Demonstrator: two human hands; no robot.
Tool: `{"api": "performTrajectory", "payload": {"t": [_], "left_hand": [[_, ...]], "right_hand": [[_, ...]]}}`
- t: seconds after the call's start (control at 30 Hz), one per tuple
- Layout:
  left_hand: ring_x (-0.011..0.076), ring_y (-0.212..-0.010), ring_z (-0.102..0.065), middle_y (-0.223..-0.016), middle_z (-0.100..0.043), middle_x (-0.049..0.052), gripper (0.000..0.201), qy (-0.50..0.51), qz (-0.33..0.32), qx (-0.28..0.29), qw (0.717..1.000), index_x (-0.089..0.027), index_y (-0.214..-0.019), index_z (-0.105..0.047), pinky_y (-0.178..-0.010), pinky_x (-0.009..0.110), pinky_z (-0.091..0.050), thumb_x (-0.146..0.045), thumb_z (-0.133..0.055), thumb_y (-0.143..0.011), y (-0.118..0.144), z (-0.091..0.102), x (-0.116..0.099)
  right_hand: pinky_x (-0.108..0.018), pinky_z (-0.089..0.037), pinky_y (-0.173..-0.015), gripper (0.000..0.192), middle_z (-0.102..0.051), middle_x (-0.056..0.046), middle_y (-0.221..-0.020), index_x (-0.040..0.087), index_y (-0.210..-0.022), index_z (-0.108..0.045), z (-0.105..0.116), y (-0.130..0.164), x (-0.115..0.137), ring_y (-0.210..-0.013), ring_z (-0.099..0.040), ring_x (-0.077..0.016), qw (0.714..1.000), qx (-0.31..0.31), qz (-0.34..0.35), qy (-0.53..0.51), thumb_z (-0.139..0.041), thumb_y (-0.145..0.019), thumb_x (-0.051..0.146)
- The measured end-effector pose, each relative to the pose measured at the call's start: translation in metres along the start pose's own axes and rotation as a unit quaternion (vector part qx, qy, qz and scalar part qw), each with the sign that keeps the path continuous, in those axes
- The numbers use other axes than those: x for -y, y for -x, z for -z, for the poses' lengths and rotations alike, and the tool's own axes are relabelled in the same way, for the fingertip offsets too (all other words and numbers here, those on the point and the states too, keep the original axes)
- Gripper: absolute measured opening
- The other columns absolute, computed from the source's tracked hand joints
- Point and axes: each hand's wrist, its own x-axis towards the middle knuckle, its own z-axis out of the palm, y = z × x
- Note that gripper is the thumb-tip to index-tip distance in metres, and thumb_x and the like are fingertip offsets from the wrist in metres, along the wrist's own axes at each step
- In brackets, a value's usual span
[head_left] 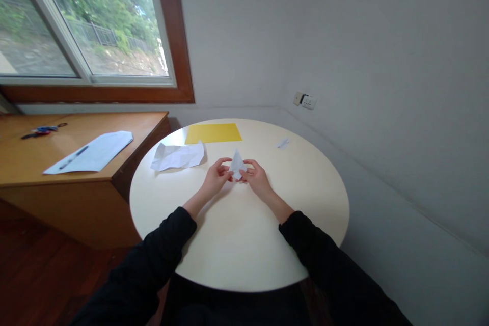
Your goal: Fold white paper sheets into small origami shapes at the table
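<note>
A small piece of white paper (237, 164), folded to a point at the top, is held up over the middle of the round table. My left hand (218, 175) pinches its left side between thumb and fingers. On its right side, my right hand (256, 177) grips it the same way, thumb across the lower front. Fingertips partly cover the lower edge of the paper, so its full shape is hidden there.
On the round cream table (240, 244) lie a creased white sheet (179, 156), a yellow sheet (213, 133) and a small folded white paper (283, 143). A wooden desk (23, 163) at left bears white sheets (103, 147), a black pen (74, 157) and scissors-like tools (43, 131).
</note>
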Motion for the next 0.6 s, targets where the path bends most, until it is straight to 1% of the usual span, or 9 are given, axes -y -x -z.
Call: {"api": "performTrajectory", "payload": {"t": [0.1,0.2,0.4,0.47,0.6], "left_hand": [[0.0096,-0.051,-0.057,-0.058,-0.058,-0.003,0.027,-0.020,-0.003,-0.017,1.000,-0.014,-0.090,-0.052,-0.054,0.023,-0.046,-0.019,-0.062,-0.065,-0.0015,0.0009,0.0019],[0.0094,-0.050,-0.056,-0.057,-0.058,-0.004,0.024,-0.028,-0.004,-0.025,0.999,-0.014,-0.086,-0.054,-0.054,0.023,-0.046,-0.020,-0.062,-0.065,-0.0024,0.0013,0.0032],[0.0103,-0.052,-0.057,-0.057,-0.059,-0.003,0.023,-0.016,0.001,-0.032,0.999,-0.014,-0.083,-0.054,-0.056,0.025,-0.047,-0.021,-0.063,-0.063,-0.0031,0.0018,0.0056],[0.0109,-0.053,-0.058,-0.058,-0.060,-0.002,0.023,-0.015,0.006,-0.032,0.999,-0.015,-0.083,-0.054,-0.057,0.026,-0.048,-0.020,-0.062,-0.062,-0.0030,0.0017,0.0055],[0.0121,-0.058,-0.060,-0.065,-0.062,0.000,0.020,-0.014,0.014,-0.039,0.999,-0.014,-0.082,-0.057,-0.062,0.028,-0.049,-0.016,-0.059,-0.061,-0.0022,0.0002,0.0022]], "right_hand": [[-0.027,-0.048,-0.057,0.048,-0.064,0.001,-0.074,0.022,-0.104,-0.045,-0.0009,0.0006,0.0001,-0.058,-0.062,-0.0131,1.000,0.001,0.030,0.008,-0.066,-0.062,0.033],[-0.028,-0.050,-0.061,0.051,-0.062,-0.001,-0.082,0.023,-0.108,-0.044,-0.0008,0.0004,-0.0009,-0.064,-0.063,-0.0135,0.999,-0.003,0.050,0.010,-0.066,-0.062,0.030],[-0.030,-0.051,-0.070,0.037,-0.059,-0.004,-0.093,0.022,-0.098,-0.050,0.0002,-0.0005,-0.0022,-0.078,-0.062,-0.0159,0.996,-0.006,0.079,0.028,-0.063,-0.065,0.029],[-0.031,-0.051,-0.073,0.033,-0.059,-0.004,-0.094,0.022,-0.095,-0.051,0.0003,-0.0009,-0.0018,-0.082,-0.061,-0.0166,0.995,-0.013,0.089,0.038,-0.062,-0.065,0.029],[-0.033,-0.049,-0.075,0.025,-0.059,-0.004,-0.090,0.020,-0.086,-0.053,0.0016,-0.0024,-0.0040,-0.081,-0.060,-0.0170,0.994,-0.024,0.091,0.061,-0.061,-0.065,0.029]]}}
